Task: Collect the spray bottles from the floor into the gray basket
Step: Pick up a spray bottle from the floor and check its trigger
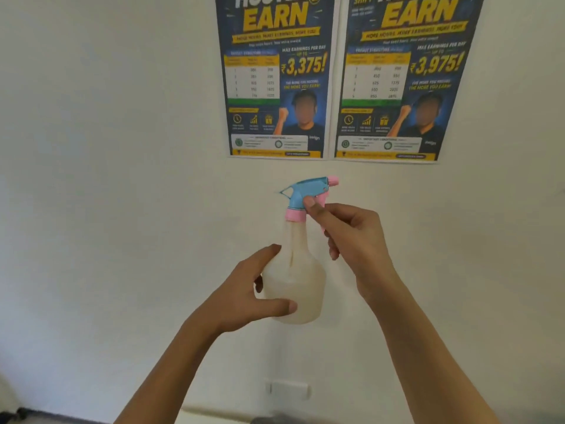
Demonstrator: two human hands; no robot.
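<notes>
A spray bottle (295, 280) is held upright in mid-air in front of a pale wall (122, 179), gripped by both hands. The left hand (244, 298) wraps the bottle's rounded, translucent whitish body, its thumb across the front low down and its fingers (269, 250) curled round the far side. The right hand (351, 237), above and right of the bottle's body, closes on the neck: its thumb presses by the pink collar and the fingers curl at the pink trigger. The bottle's head is blue plastic with a pink nozzle tip pointing right. Below the bottle a white plate (289, 390) sits flat on the wall. Above it hang two glossy blue-and-yellow posters (336, 78), side by side.
</notes>
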